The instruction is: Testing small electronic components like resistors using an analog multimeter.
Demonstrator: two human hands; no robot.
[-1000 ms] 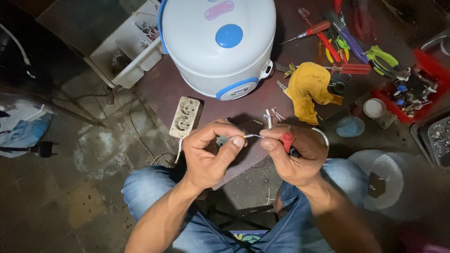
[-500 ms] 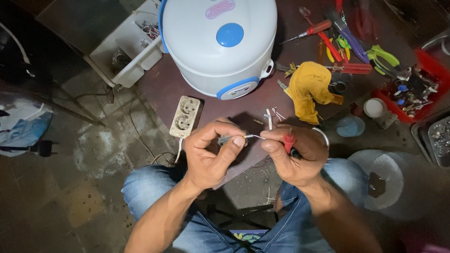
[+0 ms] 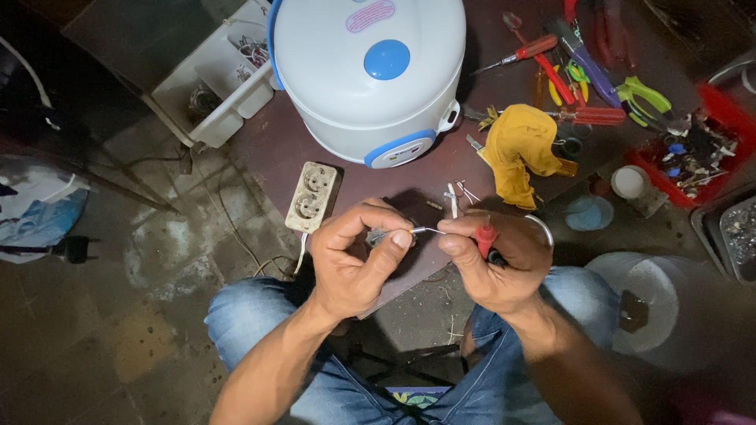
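My two hands: left hand (image 3: 354,260) and right hand (image 3: 496,264) pinching one thin wire (image 3: 425,230) between them, fingers curled; one red-handled tool (image 3: 486,236) tucked in right; one cooker (image 3: 370,75) beyond.

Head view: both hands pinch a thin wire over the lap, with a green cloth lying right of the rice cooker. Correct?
Not quite. In the head view the cloth is yellow, not green. It does lie right of the rice cooker, and the left hand and right hand pinch the wire.
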